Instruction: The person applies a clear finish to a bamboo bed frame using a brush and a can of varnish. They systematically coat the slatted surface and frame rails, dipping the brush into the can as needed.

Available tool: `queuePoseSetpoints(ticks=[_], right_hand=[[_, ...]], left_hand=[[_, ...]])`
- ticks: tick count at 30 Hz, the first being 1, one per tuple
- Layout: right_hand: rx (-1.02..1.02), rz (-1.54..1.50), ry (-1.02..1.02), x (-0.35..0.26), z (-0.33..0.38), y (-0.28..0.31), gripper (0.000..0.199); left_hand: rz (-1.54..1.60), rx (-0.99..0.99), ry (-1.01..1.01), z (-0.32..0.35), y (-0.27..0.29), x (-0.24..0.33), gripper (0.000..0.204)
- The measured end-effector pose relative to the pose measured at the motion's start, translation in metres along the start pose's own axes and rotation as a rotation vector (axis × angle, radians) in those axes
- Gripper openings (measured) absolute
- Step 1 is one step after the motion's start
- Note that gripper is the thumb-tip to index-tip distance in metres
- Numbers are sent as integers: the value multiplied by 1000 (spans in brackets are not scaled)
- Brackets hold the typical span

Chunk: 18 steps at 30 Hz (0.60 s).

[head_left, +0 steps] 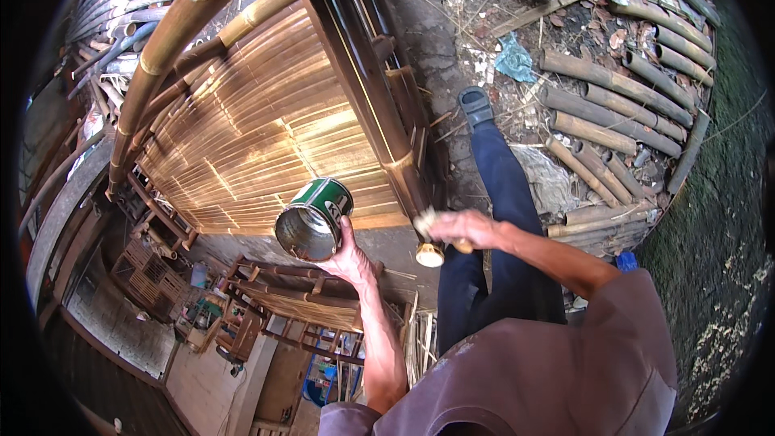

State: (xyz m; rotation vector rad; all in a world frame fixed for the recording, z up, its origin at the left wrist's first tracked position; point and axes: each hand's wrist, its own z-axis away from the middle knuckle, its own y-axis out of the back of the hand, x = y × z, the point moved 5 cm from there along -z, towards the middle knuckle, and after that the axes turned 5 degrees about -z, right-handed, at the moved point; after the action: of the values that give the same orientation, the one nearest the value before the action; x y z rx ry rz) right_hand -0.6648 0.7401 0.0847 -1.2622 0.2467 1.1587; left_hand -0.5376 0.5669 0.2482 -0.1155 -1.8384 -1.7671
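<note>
Green-and-white metal can (313,218) sits just left of frame centre, tilted, open mouth facing down-left toward the camera; inside looks bare grey metal, contents not visible. Left hand (349,257) grips it from the 5 o'clock side, fingers wrapped on the can's lower wall, forearm running down to the bottom edge.

Right hand (466,228) is at the can's 3 o'clock, near but apart from it. It is closed around a brush (428,226); motion blur, so the brush is hard to make out. The brush end touches the dark bamboo post (367,89), which runs from the hand to 11 o'clock. A pale round bamboo end (429,255) shows right under the hand.

Behind the can, 10 to 12 o'clock: slatted bamboo panel (258,129), glossy golden strips, framed by thick curved bamboo poles (153,64).

At the can's 2 o'clock: person's leg in dark trousers (500,194), foot in a dark sandal (475,105) on a dirt floor littered with dry leaves.

Further right, 1 to 3 o'clock: row of cut bamboo logs (613,113) lying side by side on the ground.

At 7 o'clock, well below: brown bamboo furniture frames (282,307).
</note>
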Motion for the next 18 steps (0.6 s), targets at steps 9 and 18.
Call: queuePoseSetpoints(ticks=[9, 18], right_hand=[[493, 529, 684, -42, -6, -3, 40], [467, 324, -203, 39, 56, -69, 36]], left_hand=[[166, 15, 1, 25, 40, -50, 88], [111, 35, -67, 75, 103, -107, 90]])
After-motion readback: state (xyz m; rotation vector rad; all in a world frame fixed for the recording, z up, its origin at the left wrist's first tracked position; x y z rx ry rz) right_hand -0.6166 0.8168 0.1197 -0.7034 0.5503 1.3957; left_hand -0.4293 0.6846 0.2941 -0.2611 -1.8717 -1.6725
